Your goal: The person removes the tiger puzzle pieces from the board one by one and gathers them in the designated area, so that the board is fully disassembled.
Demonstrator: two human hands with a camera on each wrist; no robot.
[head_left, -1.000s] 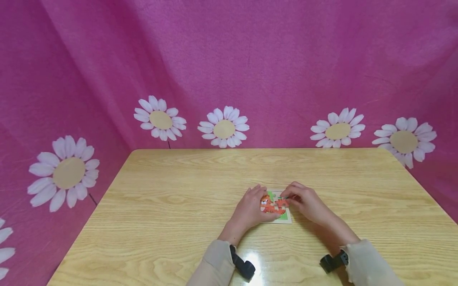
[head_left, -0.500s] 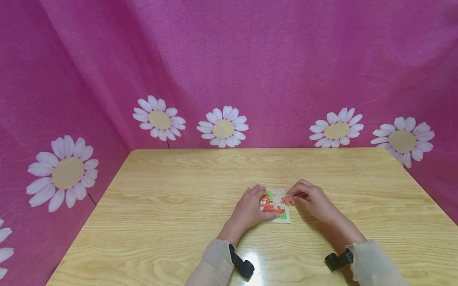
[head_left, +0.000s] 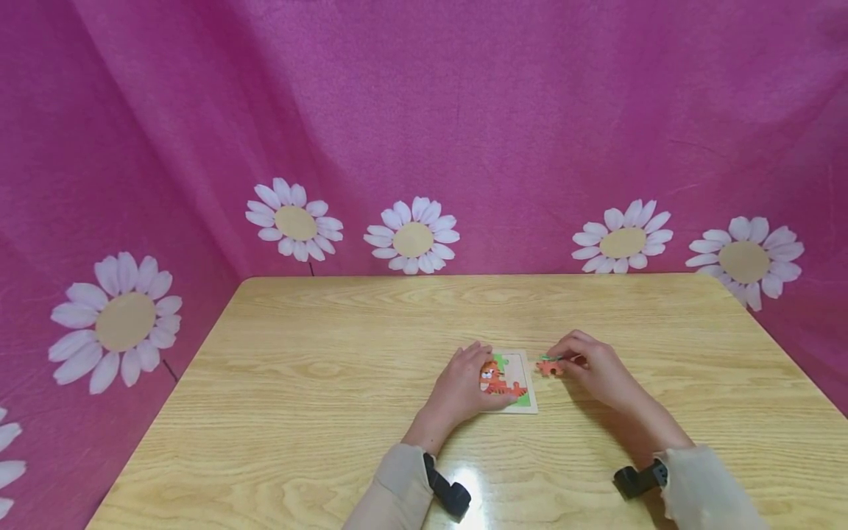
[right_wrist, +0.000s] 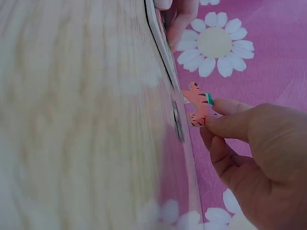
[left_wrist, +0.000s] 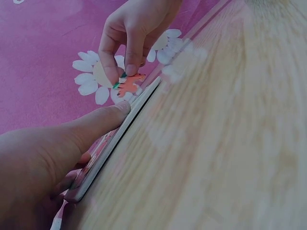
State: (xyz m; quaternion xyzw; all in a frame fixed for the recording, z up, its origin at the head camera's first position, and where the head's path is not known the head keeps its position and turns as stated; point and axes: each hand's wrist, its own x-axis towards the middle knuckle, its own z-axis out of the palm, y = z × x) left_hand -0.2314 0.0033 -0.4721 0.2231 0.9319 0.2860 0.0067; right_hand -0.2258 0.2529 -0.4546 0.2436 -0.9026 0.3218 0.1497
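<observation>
In the head view, a small square puzzle board (head_left: pixel 533 397) with a pale rim lies on the table, showing an orange tiger picture on green. Part of its tray is bare at the upper right. My left hand (head_left: pixel 457 386) grips the board's left side, thumb along the near edge and fingers at the far left. Just right of the board, my right hand (head_left: pixel 599 372) pinches an orange puzzle piece (head_left: pixel 549 366) with a green edge. The right wrist view shows this puzzle piece (right_wrist: pixel 199 103) between thumb and fingertip, black stripes on it. The left hand hides the board's left part.
A light wood-grain table (head_left: pixel 318 397) extends around the board. Behind and to the left hangs a pink curtain (head_left: pixel 424 110) with white daisies. Each wrist wears a black camera mount, such as the left one (head_left: pixel 450 493).
My right hand has drawn the puzzle piece rightward from over the board to beside it, uncovering bare tray. The left hand has stayed on the board.
</observation>
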